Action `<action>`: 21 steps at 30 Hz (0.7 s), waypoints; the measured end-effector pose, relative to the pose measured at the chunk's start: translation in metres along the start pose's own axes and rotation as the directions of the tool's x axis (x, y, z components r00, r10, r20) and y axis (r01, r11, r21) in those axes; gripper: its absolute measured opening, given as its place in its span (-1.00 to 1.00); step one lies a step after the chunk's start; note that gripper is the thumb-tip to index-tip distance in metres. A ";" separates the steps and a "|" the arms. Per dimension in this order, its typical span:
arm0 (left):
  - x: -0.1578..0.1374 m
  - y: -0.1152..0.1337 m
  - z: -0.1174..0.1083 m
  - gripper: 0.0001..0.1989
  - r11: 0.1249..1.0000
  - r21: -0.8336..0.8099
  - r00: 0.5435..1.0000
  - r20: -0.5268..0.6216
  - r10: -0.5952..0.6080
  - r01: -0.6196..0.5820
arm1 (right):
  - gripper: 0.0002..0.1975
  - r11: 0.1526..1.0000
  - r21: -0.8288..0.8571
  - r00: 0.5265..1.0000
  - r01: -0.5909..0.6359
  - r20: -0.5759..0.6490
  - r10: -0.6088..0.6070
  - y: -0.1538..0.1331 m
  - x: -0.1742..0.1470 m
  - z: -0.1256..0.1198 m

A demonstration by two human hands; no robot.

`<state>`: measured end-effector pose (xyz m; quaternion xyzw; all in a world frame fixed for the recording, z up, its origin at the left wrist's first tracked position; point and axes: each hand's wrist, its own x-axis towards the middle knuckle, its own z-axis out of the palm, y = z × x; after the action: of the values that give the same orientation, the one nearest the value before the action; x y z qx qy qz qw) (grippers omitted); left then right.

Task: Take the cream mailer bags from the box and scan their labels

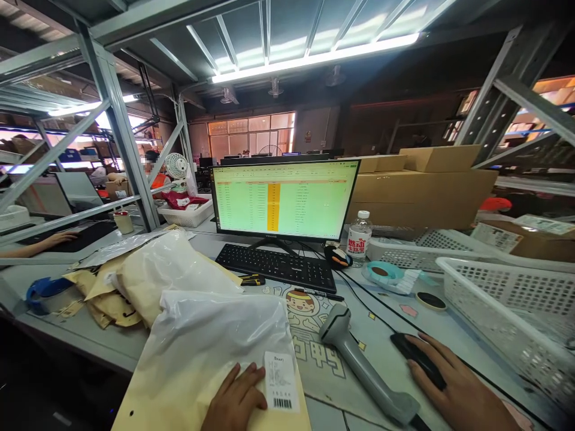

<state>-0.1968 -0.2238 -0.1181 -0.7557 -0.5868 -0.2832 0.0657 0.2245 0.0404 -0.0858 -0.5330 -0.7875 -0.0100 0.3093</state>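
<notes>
My left hand (pixel 238 398) rests on a pale plastic mailing bag (pixel 215 335), its fingers spread beside a white barcode label (pixel 282 383). It is open and pressing lightly on the bag. Over on the right, my right hand (pixel 458 383) is closed round a black computer mouse (pixel 418 360). Between the two hands a grey barcode scanner (pixel 368 371) lies on a printed desk mat (pixel 314 353). Behind them stand a black keyboard (pixel 274 266) and a monitor (pixel 287 200) showing a spreadsheet with an orange column.
More packed bags (pixel 157 269) are heaped at the left, near a blue tape dispenser (pixel 49 293). A yellow-black cutter (pixel 252 280), a water bottle (pixel 359 238) and a blue tape roll (pixel 384 272) lie around the keyboard. White baskets (pixel 507 299) line the right. Another person's hand (pixel 63 237) shows far left.
</notes>
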 end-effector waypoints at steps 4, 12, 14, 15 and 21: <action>0.001 0.002 -0.005 -0.92 1.000 -0.011 1.000 -0.004 0.004 -0.004 | -0.35 0.999 -0.024 0.999 0.037 -0.001 -0.037 -0.002 0.001 -0.002; 0.001 0.004 -0.006 -0.97 0.999 -0.044 0.998 -0.055 0.004 -0.006 | -0.36 0.999 -0.018 1.000 0.031 0.005 -0.031 0.000 -0.001 0.000; 0.000 0.003 -0.005 -0.90 0.999 -0.052 0.999 -0.053 -0.002 0.000 | -0.38 0.999 -0.030 0.999 0.037 -0.011 -0.037 0.000 -0.001 0.001; 0.000 0.002 -0.005 -0.84 0.998 -0.060 0.999 -0.047 -0.006 0.003 | -0.39 0.999 -0.037 0.999 0.040 -0.018 -0.041 0.000 -0.001 0.001; -0.003 -0.002 -0.006 -0.63 0.996 -0.089 0.999 0.034 0.015 -0.012 | -0.43 0.996 -0.087 0.999 0.024 -0.041 -0.028 -0.007 -0.004 -0.001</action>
<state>-0.2014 -0.2279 -0.1152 -0.7666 -0.5696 -0.2955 0.0236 0.2199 0.0339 -0.0845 -0.5352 -0.7865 -0.0594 0.3024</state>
